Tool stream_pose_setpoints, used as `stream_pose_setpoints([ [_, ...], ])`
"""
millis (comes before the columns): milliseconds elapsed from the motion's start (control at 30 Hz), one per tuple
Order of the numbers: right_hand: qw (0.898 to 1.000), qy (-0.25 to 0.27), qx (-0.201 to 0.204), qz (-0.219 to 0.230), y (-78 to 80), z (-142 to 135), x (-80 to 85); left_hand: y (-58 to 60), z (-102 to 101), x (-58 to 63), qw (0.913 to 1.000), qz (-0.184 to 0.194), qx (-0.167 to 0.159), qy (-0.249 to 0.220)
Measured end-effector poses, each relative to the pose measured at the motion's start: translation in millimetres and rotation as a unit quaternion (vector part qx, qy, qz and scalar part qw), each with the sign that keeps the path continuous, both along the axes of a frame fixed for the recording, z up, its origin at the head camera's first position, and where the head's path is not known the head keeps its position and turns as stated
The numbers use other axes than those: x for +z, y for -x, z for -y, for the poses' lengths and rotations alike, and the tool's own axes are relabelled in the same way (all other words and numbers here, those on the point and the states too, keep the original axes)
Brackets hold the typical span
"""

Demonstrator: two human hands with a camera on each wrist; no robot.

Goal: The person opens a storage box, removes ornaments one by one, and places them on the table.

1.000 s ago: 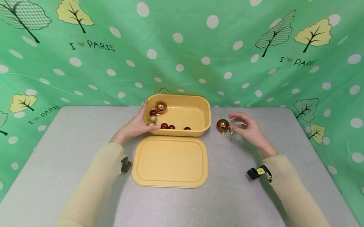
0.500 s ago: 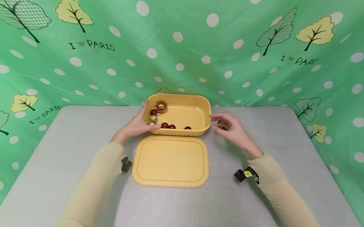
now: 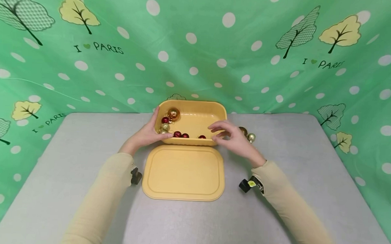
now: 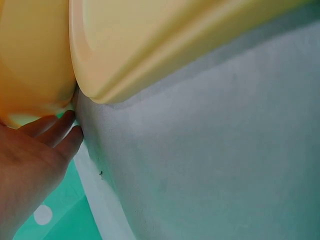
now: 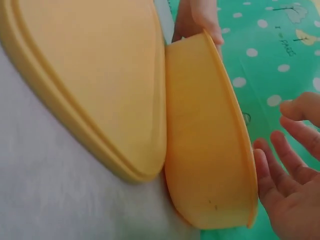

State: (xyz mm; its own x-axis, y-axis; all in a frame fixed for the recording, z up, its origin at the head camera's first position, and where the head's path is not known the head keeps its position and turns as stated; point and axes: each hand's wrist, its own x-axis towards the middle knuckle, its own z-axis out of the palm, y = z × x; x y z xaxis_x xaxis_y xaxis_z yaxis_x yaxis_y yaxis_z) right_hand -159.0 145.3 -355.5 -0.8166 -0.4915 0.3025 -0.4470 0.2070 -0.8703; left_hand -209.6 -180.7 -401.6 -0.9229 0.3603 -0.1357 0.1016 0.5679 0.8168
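My left hand (image 3: 145, 135) grips the left end of the yellow plastic box (image 3: 223, 117), its thumb over the front rim. In the box, a large copper-gold Christmas bauble (image 3: 173, 114) and several small red and gold ones lie along the left and front sides. My right hand (image 3: 235, 140) is over the box's front right corner, thumb and fingers bent with a gap between them. The right wrist view shows its fingers (image 5: 290, 167) beside the rim; I cannot tell whether a small bauble is pinched there. Behind that hand, a gold bauble (image 3: 251, 137) and a partly hidden larger one (image 3: 243, 131) sit on the table.
The yellow lid (image 3: 183, 173) lies flat on the grey table (image 3: 192, 224), right in front of the box. A green patterned cloth (image 3: 198, 46) hangs close behind the box and along both sides.
My right hand has moved left from beside the baubles on the table to over the box's right end, uncovering the gold bauble. My left hand has stayed on the box.
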Motion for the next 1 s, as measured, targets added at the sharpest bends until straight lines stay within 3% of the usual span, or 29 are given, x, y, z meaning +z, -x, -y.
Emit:
stream_pose_setpoints([
  [67, 1.000, -0.014, 0.000, 0.008, -0.8, 6.4, 3.7, -0.3, -0.3, 0.2, 1.0000, 0.001, 0.001, -0.001],
  [300, 0.995, -0.065, 0.005, 0.070, 21.7, 14.4, -13.5, -0.7, -0.3, 0.5, 1.0000, 0.000, 0.003, 0.000],
  [533, 0.986, -0.123, 0.036, 0.103, 37.7, 20.9, -7.4, 0.1, 0.1, 2.2, 1.0000, -0.004, 0.000, 0.000],
  [733, 0.976, -0.128, 0.014, 0.176, 50.2, 29.1, -7.4, -0.1, 1.4, 0.9, 1.0000, -0.008, -0.001, 0.004],
  [1000, 0.965, -0.173, 0.035, 0.192, 57.3, 38.0, -13.7, -0.4, 0.6, -0.9, 1.0000, -0.006, -0.003, -0.002],
])
